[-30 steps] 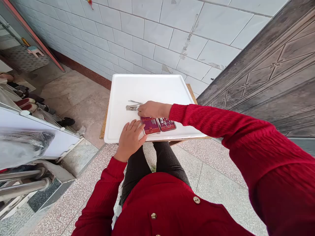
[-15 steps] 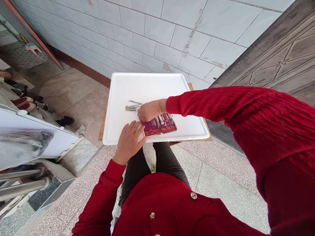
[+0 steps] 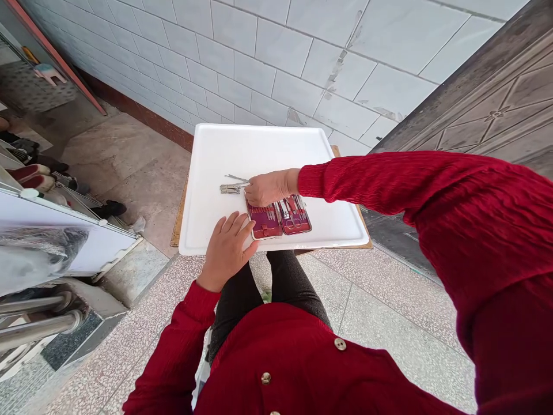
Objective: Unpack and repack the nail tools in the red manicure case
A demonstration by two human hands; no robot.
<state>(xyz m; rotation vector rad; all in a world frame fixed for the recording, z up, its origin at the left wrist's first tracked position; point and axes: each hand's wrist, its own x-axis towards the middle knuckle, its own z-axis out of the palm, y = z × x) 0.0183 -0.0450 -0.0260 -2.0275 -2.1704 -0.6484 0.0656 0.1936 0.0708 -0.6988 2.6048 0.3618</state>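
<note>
The red case lies open on the near part of the white tray. Small scissors sit in the case's right half. The right hand is over the case's far left corner, its fingers bunched; I can't tell if they pinch anything. The left hand is spread flat at the case's left edge. Silver clippers lie past the case, to its left. A tiled wall stands far behind the case.
</note>
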